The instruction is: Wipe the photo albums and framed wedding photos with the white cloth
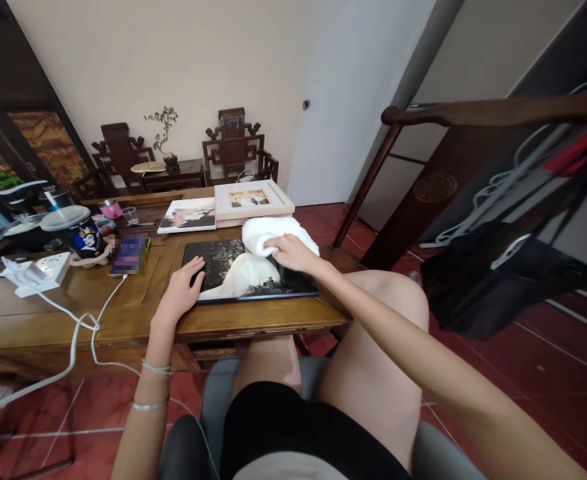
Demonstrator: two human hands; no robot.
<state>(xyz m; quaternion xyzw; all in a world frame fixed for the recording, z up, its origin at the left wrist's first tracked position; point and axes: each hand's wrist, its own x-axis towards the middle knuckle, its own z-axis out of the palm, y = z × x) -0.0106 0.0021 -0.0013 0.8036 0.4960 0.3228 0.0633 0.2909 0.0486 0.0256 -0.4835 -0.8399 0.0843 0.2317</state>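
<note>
A dark photo panel (243, 273) showing a white dress lies flat at the front edge of the wooden table. My left hand (183, 287) rests on its left end, fingers stretched out and holding nothing. At the panel's right, my right hand (292, 253) grips a thick white towel (268, 232). The towel lies over the panel's upper right part and hides it. Just behind are a white-edged photo panel (188, 217) and a light picture frame (253, 200), which the towel partly overlaps in view.
On the wooden table (138, 307) to the left are a phone (129, 255), a white power strip (43, 273) with cables, and a lidded cup (81, 233). A small clear cup (130, 215) stands behind. At right is a wooden chair (423, 193) with a black bag (503, 280).
</note>
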